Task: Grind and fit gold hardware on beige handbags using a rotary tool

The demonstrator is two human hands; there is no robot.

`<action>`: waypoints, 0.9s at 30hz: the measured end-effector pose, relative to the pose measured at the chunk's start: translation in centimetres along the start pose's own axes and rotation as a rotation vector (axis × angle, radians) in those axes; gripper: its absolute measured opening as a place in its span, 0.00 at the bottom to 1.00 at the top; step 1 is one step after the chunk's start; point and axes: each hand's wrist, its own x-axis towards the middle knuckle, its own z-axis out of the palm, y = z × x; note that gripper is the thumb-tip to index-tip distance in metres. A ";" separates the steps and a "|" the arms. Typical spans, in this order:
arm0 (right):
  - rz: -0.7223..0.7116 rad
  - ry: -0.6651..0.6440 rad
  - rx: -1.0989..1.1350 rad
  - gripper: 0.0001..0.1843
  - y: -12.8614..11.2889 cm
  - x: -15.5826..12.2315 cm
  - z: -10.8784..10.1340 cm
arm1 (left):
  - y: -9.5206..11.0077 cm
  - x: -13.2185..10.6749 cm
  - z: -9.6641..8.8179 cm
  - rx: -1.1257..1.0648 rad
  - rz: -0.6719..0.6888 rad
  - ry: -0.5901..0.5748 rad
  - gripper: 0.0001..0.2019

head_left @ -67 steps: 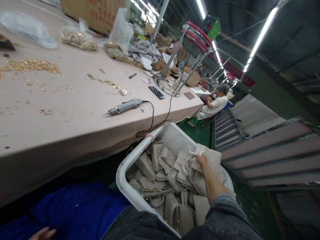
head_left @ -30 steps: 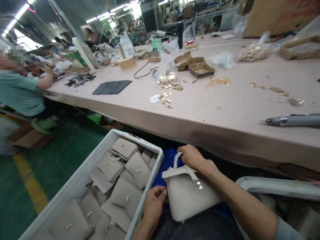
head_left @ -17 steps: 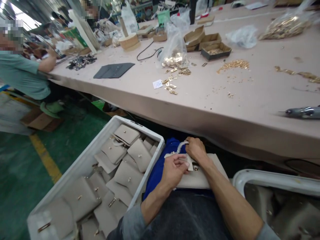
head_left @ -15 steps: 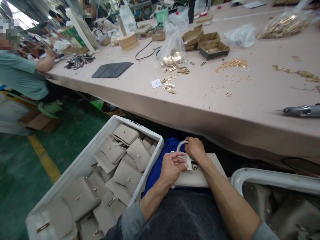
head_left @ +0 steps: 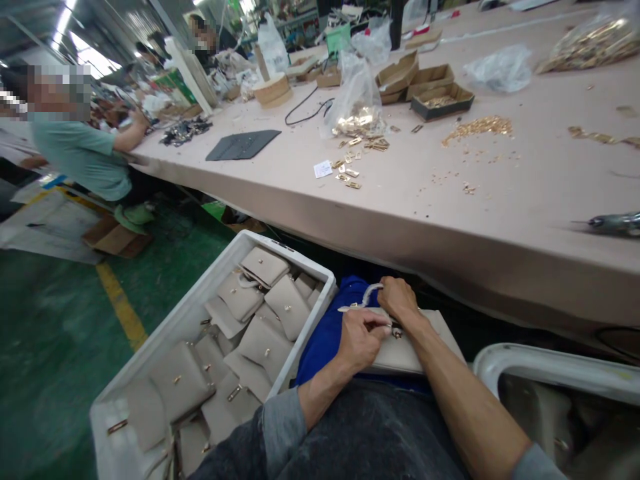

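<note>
A beige handbag (head_left: 400, 360) lies across my lap, with its pale curved handle (head_left: 371, 291) standing up at the far side. My right hand (head_left: 399, 297) is closed round the bag's far edge, at the right end of the handle. At the front of the bag, my left hand (head_left: 364, 337) pinches by the metal clasp (head_left: 397, 332). A small beige tab showed in those fingers a moment ago; the fingers now hide whatever they pinch. Blue cloth (head_left: 320, 347) lies under the bag.
On my left stands a white crate (head_left: 165, 360) of similar beige bags; another white bin (head_left: 560, 357) is at right. The workbench (head_left: 300, 197) ahead bears gold fittings (head_left: 480, 128), a plastic bag (head_left: 353, 100) and a pen-shaped tool (head_left: 617, 225). A person (head_left: 80, 150) sits far left.
My left hand has turned and closed more tightly by the clasp, and the beige tab is out of sight. My right hand stays at the handle. The whole view has shifted to the left.
</note>
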 end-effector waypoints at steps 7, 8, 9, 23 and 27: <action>-0.024 -0.019 0.042 0.17 0.8 0.2 1.0 | 1.2 0.9 -1.6 -0.061 0.067 0.218 0.04; -0.029 -0.017 0.047 0.17 0.8 0.1 1.0 | 1.5 1.5 -2.4 -0.066 0.089 0.255 0.02; -0.031 -0.018 0.050 0.17 0.9 -0.1 0.9 | 1.7 2.1 -3.1 -0.058 0.098 0.300 0.02; 0.093 -0.070 0.347 0.14 0.2 0.1 0.0 | 0.9 1.1 1.6 -0.202 -0.326 0.042 0.16; 0.099 -0.047 0.421 0.15 -1.6 0.8 0.3 | 0.0 2.5 1.8 -0.388 -0.276 0.191 0.18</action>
